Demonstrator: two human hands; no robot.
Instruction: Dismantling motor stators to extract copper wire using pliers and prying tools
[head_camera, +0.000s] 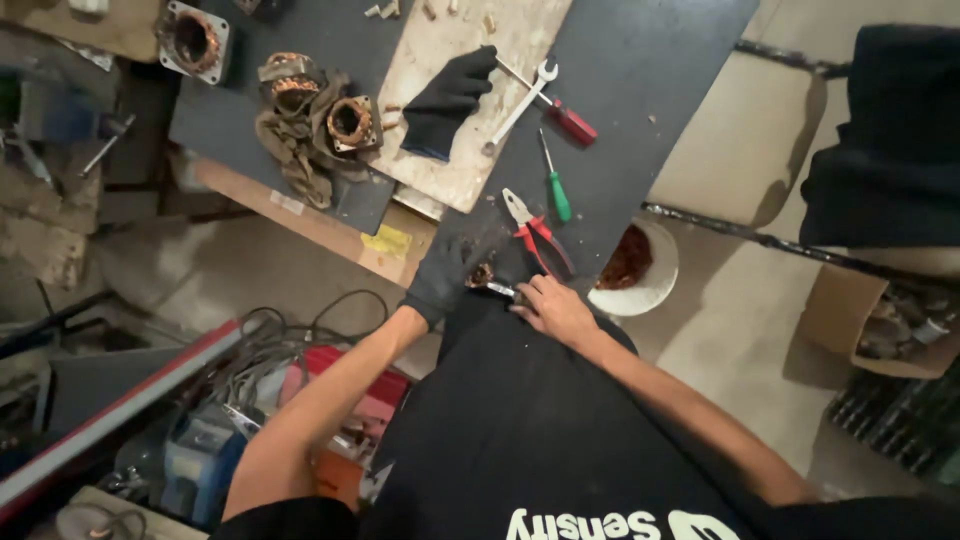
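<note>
My left hand (445, 272) wears a black glove and is closed around a small coppery part (482, 274) at the near edge of the dark workbench (620, 70). My bare right hand (553, 308) grips a small metal tool (502, 290) whose tip touches that part. Red-handled pliers (535, 235) lie just beyond my right hand. A white bowl (652, 288) with reddish copper scraps sits to the right, partly over the bench edge.
On the bench lie a green screwdriver (555, 185), a red screwdriver (560, 112), a wrench (520, 105), a spare black glove (448, 100) and wound motor parts (310, 120). Cables and boxes crowd the floor at left; a cardboard box (880, 325) stands right.
</note>
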